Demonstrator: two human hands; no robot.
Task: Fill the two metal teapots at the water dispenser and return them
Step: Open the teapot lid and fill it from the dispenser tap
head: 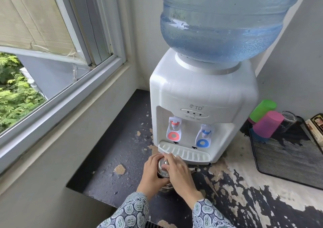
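At the worn black counter [108, 180], we hold one metal teapot [162, 166] between both hands, just in front of the water dispenser [202, 95], at about seven o'clock from its drip tray [185, 153]. Our left hand [151, 172] curls round the pot's body from the nine o'clock side; our right hand [180, 172] lies over the top, its fingers close together and bent onto the domed lid, though we cannot tell whether they pinch the knob or merely press it. What looks like the spout pokes out at three o'clock, near the tray's lower edge. The second teapot is not in view.

The pot is not yet under either tap, we judge. The red tap [173, 130] sits at twelve o'clock from our hands, the blue tap [203, 137] at one o'clock, and a mix-up there could send hot water onto metal we grip bare-handed. If the lid comes away loosely, it could slip and roll across the flaking surface. The tray is shallow, so a pot set off-centre might tip or spill over its lip. The large water bottle [227, 18] stands nearly full, so flow should be brisk and overfilling easy. The stacked plastic cups [265, 121] at three o'clock stand well apart from us.
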